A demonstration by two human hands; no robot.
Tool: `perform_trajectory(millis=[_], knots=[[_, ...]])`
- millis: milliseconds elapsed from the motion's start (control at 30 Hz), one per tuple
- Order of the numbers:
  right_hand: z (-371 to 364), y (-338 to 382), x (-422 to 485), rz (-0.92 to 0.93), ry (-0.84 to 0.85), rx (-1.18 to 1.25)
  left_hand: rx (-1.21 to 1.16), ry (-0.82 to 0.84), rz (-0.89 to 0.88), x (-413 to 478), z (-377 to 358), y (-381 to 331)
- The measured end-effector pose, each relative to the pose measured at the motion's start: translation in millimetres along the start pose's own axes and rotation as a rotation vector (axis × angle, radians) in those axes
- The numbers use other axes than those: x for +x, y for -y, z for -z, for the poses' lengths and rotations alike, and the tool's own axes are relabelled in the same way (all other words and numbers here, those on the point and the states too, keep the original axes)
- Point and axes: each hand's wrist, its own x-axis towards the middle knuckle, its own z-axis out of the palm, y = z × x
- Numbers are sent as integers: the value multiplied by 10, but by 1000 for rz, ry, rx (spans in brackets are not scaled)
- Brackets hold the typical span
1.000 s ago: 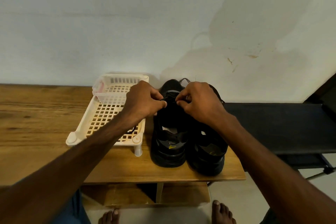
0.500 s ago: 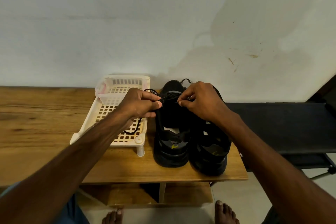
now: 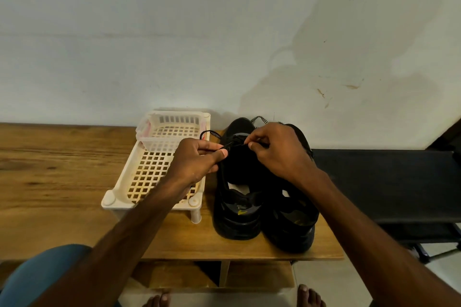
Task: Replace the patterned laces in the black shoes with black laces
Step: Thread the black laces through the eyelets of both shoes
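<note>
Pinching a thin lace between thumb and curled fingers, the left hand sits just beside the left one of two black shoes. The right hand nips the same strand with its fingertips, so the cord runs short and taut between them above that shoe's upper. Behind the left hand the lace curls into one loop, its round weave speckled black and white; a second speckled arc shows behind the right hand. Both shoes are matte and chunky-soled. They stand side by side, touching, heels toward the viewer, on a wood-grained bench. One cream plastic basket, rectangular with a square-grid floor, a slotted end wall and stubby round legs, stands just left of the shoes. A pale, stained wall rises behind. Two bare feet show below the bench edge.
</note>
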Motion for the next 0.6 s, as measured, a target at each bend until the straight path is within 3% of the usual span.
perform_trajectory(millis=[167,467,600], knots=[[220,-111,56,-70,-297,136,71,-3,-49,17,-19,-14],[71,-8,25,-61,-84,132,66,20,-18,46,5,-53],[71,-8,73,-78,-107,137,78,40,-35,57,5,-48]])
